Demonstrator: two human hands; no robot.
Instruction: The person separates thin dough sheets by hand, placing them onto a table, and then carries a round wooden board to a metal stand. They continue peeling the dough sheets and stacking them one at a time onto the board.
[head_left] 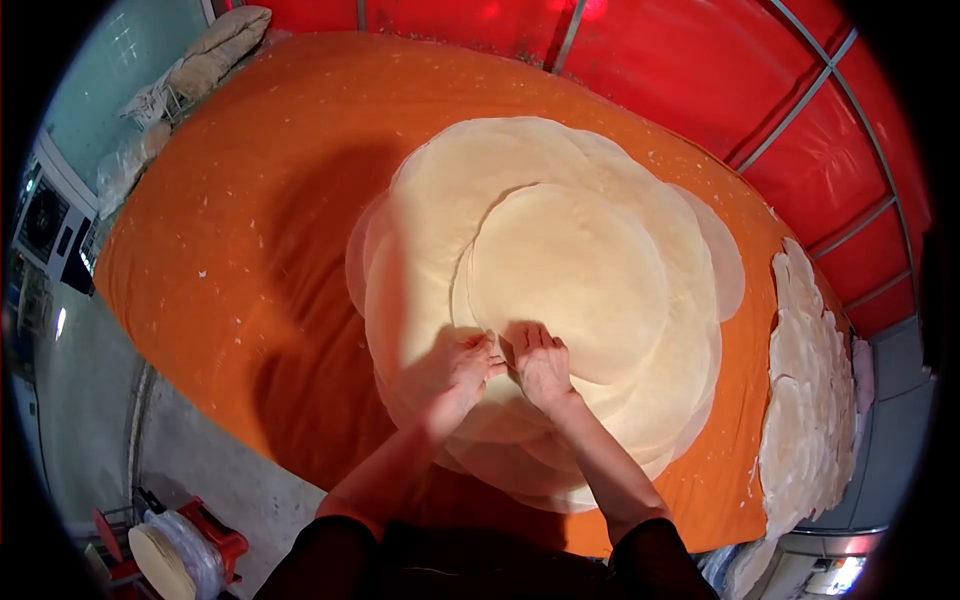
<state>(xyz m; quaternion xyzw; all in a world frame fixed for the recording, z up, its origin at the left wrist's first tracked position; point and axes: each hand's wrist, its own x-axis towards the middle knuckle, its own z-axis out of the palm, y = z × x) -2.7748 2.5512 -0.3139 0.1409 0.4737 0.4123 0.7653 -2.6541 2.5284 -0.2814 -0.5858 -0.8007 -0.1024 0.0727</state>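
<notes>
Thin, round, cream-coloured sheets (pixel 570 270) lie overlapping in a broad pile on an orange cloth (pixel 230 230). Near the lower left edge of the top round sheets, my left hand (pixel 473 365) has its fingers bent together at a sheet's edge. My right hand (pixel 541 362) is close beside it on the right, fingers curled down onto the same edge. The two hands are nearly touching. What lies between the fingertips of either hand is too small to make out.
More pale round sheets (pixel 805 390) overlap along the cloth's right edge. A red stool (pixel 215 535) and a plastic-wrapped round stack (pixel 165 560) stand at the lower left. Red panels (pixel 680 80) with metal bars border the far side. Rolled fabric (pixel 220 50) lies at the upper left.
</notes>
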